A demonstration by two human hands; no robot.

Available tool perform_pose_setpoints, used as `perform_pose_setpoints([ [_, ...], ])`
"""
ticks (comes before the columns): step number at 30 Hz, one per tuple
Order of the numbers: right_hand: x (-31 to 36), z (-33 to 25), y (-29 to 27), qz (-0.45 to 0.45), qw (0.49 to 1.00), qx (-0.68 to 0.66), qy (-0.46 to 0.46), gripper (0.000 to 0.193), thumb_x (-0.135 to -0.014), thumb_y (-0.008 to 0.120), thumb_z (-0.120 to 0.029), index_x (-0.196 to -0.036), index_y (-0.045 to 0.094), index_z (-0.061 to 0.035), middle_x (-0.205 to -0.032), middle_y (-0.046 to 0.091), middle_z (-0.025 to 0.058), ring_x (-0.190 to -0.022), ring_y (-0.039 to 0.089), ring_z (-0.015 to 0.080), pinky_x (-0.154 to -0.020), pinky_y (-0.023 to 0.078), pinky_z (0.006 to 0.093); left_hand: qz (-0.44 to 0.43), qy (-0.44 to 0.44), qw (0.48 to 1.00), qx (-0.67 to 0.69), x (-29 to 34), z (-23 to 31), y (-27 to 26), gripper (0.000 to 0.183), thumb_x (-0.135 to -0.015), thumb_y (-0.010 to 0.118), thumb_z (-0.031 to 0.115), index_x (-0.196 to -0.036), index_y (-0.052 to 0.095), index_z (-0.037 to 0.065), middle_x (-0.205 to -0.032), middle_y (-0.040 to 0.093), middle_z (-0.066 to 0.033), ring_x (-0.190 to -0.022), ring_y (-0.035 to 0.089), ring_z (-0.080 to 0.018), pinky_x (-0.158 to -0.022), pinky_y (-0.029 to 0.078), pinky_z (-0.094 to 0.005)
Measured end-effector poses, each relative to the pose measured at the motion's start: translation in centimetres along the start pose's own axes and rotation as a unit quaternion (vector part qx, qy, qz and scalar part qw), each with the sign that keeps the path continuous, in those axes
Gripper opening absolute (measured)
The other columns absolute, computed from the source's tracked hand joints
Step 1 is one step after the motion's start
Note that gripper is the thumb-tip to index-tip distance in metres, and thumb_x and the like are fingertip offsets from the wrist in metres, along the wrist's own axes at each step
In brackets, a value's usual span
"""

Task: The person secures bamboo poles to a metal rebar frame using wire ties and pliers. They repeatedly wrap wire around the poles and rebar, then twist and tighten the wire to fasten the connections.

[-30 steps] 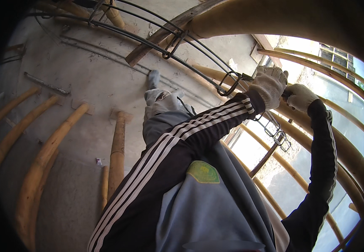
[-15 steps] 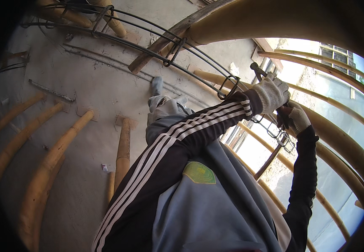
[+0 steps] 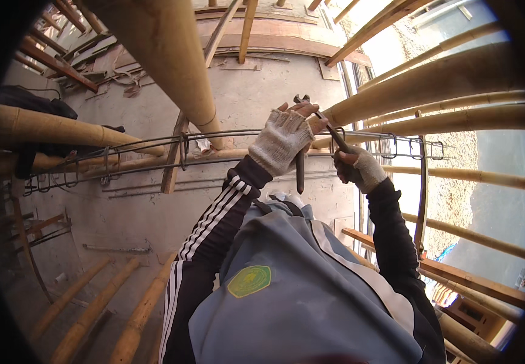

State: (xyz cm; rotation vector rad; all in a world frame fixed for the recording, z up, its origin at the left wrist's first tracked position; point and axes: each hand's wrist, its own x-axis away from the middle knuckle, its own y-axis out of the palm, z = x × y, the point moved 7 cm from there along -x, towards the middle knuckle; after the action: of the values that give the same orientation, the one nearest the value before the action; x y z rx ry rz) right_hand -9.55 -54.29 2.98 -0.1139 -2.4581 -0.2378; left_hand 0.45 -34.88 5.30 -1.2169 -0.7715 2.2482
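A pair of dark metal pincers [image 3: 334, 132] is held up in front of my chest, jaws pointing away and handles spread apart. My left hand [image 3: 283, 142], in a white fingerless knit glove, grips them just below the jaws; one handle hangs down beside its palm. My right hand [image 3: 360, 168], gloved the same way, is closed round the end of the other handle. Beyond and below both hands runs a long steel rebar cage [image 3: 183, 151] with square stirrups. Whether the pincers touch the cage cannot be told.
Thick bamboo poles [image 3: 159, 54] stand close at the far left, and more bamboo [image 3: 432, 85] crosses at the right. Wooden planks [image 3: 274, 39] lie at the far side. Dark cloth [image 3: 38, 100] hangs over a pole. Bricks [image 3: 471, 315] show at the lower right.
My view has turned, so the cage now runs nearly level across it. Both hands have come from the right toward the middle, still holding the pincers, whose handles now show spread.
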Motion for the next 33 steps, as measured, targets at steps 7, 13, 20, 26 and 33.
perform_pose_setpoints([
  [7, 2.9, 5.1, -0.3, -0.139, 0.974, -0.102, -0.144, 0.079, -0.090, 0.071, -0.063, -0.138, 0.055, -0.0027, -0.106, 0.066, 0.0039, -0.085, 0.067, 0.0114, -0.068, 0.052, 0.0222, -0.132, 0.128, 0.975, -0.129, -3.8, 10.9, 3.6, 0.067, -0.081, 0.068, 0.018, -0.146, 0.056, 0.009, -0.142, 0.058, -0.0082, -0.137, 0.053, -0.0263, -0.121, 0.026, -0.0614],
  [13, 7.8, 8.7, -7.1, -0.040, 0.986, 0.005, -0.165, 0.080, -0.072, 0.089, -0.005, -0.142, 0.051, 0.0011, -0.127, 0.061, 0.0080, -0.118, 0.055, 0.0173, -0.100, 0.048, 0.0303, -0.264, 0.200, 0.930, -0.161, -4.8, 17.6, 12.3, 0.052, -0.088, 0.064, 0.022, -0.138, 0.061, 0.008, -0.137, 0.061, -0.0092, -0.135, 0.055, -0.0265, -0.119, 0.026, -0.0657],
  [20, 13.0, 13.0, -12.3, -0.052, 0.929, -0.264, -0.256, 0.069, -0.075, 0.076, -0.001, -0.139, 0.051, -0.0003, -0.106, 0.059, 0.0042, -0.094, 0.058, 0.0132, -0.082, 0.050, 0.0283, -0.200, 0.195, 0.960, 0.019, -6.8, 25.4, 11.1, 0.063, -0.081, 0.073, 0.016, -0.143, 0.061, 0.019, -0.139, 0.060, -0.0087, -0.135, 0.055, -0.0286, -0.121, 0.029, -0.0589],
  [26, 12.9, 15.3, -22.1, 0.227, 0.900, -0.277, -0.250, 0.036, -0.089, 0.072, -0.007, -0.121, 0.054, -0.0034, -0.092, 0.060, 0.0055, -0.069, 0.061, 0.0134, -0.056, 0.052, 0.0282, -0.170, 0.047, 0.982, 0.061, -5.3, 21.2, 11.5, 0.069, -0.078, 0.063, -0.007, -0.145, 0.056, 0.005, -0.124, 0.064, -0.0206, -0.112, 0.064, -0.0382, -0.098, 0.051, -0.0510],
  [33, 22.0, 16.7, -44.0, 0.648, 0.649, -0.209, -0.341, 0.032, -0.099, 0.073, -0.034, -0.103, 0.074, -0.0020, -0.077, 0.060, -0.0024, -0.064, 0.049, 0.0085, -0.054, 0.038, 0.0264, -0.267, -0.137, 0.954, -0.024, 3.8, 16.1, 11.2, 0.060, -0.079, 0.065, -0.005, -0.138, 0.061, 0.005, -0.122, 0.064, -0.0220, -0.110, 0.063, -0.0414, -0.094, 0.053, -0.0481],
])
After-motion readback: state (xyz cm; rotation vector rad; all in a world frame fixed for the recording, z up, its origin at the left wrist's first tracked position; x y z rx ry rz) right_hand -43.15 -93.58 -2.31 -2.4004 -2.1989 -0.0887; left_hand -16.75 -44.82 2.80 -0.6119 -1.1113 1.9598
